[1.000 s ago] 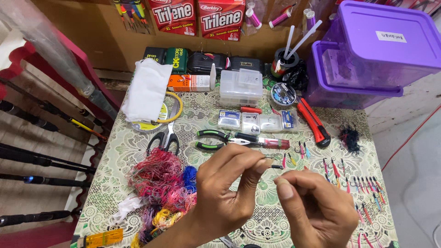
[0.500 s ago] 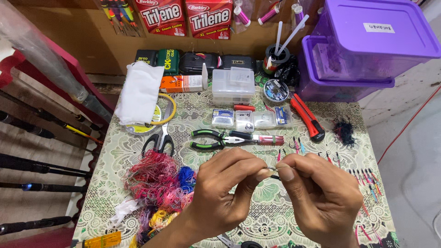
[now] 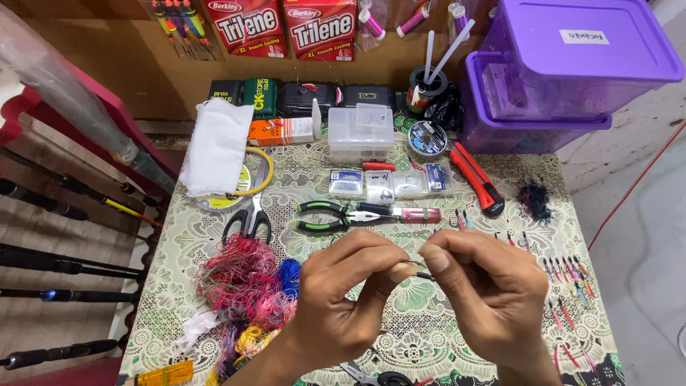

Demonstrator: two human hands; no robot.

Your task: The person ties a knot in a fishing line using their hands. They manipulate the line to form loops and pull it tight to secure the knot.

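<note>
Both hands meet above the middle of the counter (image 3: 500,186), fingertips pinched together: left hand (image 3: 350,293) and right hand (image 3: 486,293) each closed on the ends of a small dark fishing hook or rig piece (image 3: 421,271), held in the air between them; too small to tell exactly what it is. By the look of it the work is partway: a row of finished coloured lures (image 3: 572,286) lies along the right edge, a heap of tangled pink and blue thread (image 3: 246,282) sits at left, unused. Green-handled pliers (image 3: 336,216) and scissors (image 3: 246,221) lie untouched just beyond the hands. Containers: clear plastic compartment box (image 3: 361,132), lid shut, contents unclear; small clear packets (image 3: 386,184) of tackle before it; stacked purple tubs (image 3: 564,71), lidded, contents hidden; black cup (image 3: 429,82) holding white sticks
</note>
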